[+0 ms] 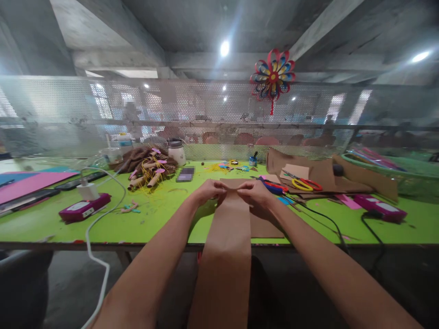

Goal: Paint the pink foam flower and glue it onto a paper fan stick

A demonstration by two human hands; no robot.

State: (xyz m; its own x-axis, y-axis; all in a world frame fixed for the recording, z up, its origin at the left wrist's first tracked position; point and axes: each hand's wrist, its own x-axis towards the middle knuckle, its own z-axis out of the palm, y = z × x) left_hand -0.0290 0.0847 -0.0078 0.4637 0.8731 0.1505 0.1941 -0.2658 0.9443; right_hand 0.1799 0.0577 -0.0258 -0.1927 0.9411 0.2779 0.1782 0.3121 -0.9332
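Observation:
A long strip of brown paper point(230, 228) runs from the green table toward me and hangs down over the front edge. My left hand point(208, 191) pinches its far end on the left side. On the right side of that same end, the fingers of my right hand point(255, 193) are pinched too, and the paper looks bent between the two hands. Another brown sheet point(266, 227) lies flat on the table under my right forearm. Just beyond my right hand is a blue-handled tool point(272, 186), partly hidden.
Scissors with yellow and red handles point(307, 184) lie on brown cardboard point(315, 167) at the right. Purple power strips point(85, 208) point(380, 208) sit on both sides, with cables trailing. Rolled paper tubes point(154, 178) with yellow strands are back left. A perforated screen point(212, 107) stands behind.

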